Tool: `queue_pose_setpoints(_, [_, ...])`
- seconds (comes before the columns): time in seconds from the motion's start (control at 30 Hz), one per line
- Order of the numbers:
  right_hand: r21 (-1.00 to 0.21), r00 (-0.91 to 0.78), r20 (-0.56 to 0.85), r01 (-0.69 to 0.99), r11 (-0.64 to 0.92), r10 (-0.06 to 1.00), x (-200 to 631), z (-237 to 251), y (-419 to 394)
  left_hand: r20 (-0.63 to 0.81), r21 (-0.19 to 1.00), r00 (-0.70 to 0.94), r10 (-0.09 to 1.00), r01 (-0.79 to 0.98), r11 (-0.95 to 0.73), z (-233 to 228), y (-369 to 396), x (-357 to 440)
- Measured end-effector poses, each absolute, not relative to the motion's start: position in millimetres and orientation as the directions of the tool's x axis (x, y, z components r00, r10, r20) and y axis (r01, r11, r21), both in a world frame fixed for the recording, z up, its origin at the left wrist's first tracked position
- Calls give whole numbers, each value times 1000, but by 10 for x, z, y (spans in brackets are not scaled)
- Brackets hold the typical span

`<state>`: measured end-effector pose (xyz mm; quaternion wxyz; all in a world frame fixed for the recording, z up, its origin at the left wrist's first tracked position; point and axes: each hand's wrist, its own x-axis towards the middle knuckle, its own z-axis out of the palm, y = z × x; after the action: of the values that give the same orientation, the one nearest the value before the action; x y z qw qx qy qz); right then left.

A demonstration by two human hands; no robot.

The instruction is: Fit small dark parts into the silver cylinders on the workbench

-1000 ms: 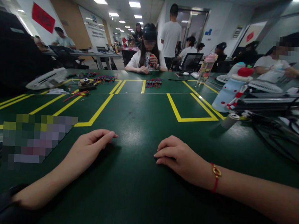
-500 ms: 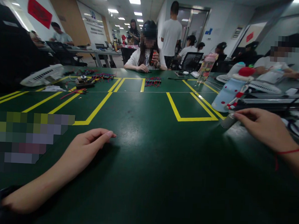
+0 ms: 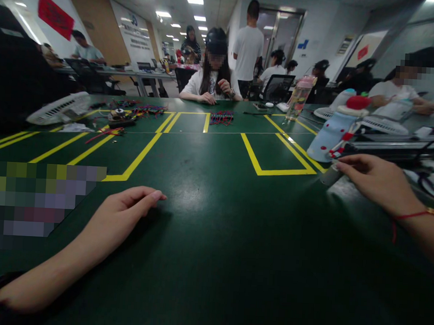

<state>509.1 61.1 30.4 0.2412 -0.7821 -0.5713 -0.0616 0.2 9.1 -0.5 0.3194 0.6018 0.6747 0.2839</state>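
My left hand (image 3: 125, 211) rests palm down on the green table (image 3: 213, 240), fingers loosely together and holding nothing. My right hand (image 3: 378, 183) reaches to the right, its fingertips touching a small grey cylinder (image 3: 330, 175) that lies on the table beside the yellow tape line. A red cord bracelet circles my right wrist. Whether the fingers grip the cylinder or only touch it is unclear.
A light blue bottle (image 3: 333, 132) with a red cap leans behind the cylinder. Cables and metal rails lie at the right. A white fan (image 3: 58, 109) and coloured wire bundles (image 3: 222, 118) sit farther back. A person sits across the table; others work nearby.
My right hand left its resting spot at the table's middle and moved right to the grey cylinder. My left hand stayed where it was.
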Motion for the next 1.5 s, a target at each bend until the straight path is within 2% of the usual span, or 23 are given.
queue_pose_setpoints(0.3, [-480,446,337,839,-256,829,5138,289,634,-79,767,-70,994,633,106,-21,84,-20])
queue_pose_setpoints(0.47, [-683,457,230,704,-192,859,5110,265,616,-87,756,-49,995,647,98,66,43,39])
queue_pose_setpoints(0.57, [-773,485,212,614,-158,848,5105,225,623,-98,761,-61,993,639,114,88,34,58])
queue_pose_setpoints(0.67, [-799,532,202,576,-176,822,5113,197,644,-97,765,-69,993,634,119,78,40,60])
queue_pose_setpoints(0.83, [-836,523,151,520,-174,839,5108,188,655,-95,757,-82,992,642,125,86,51,71])
queue_pose_setpoints(1.0, [-782,510,216,601,-165,833,5107,187,615,-94,734,-88,992,667,129,119,31,86])
queue_pose_setpoints(1.2, [-651,429,314,747,-137,847,5043,190,563,-104,728,-58,993,676,116,114,26,73])
queue_pose_setpoints(1.33, [-633,342,401,774,-13,850,4630,195,418,-95,728,-53,994,677,105,110,26,80])
queue_pose_setpoints(1.4, [-726,199,359,674,139,912,4271,196,271,-81,725,-51,995,683,93,112,27,87])
queue_pose_setpoints(1.5, [-830,-153,298,446,335,942,3688,186,17,-71,718,-52,996,691,87,121,34,88])
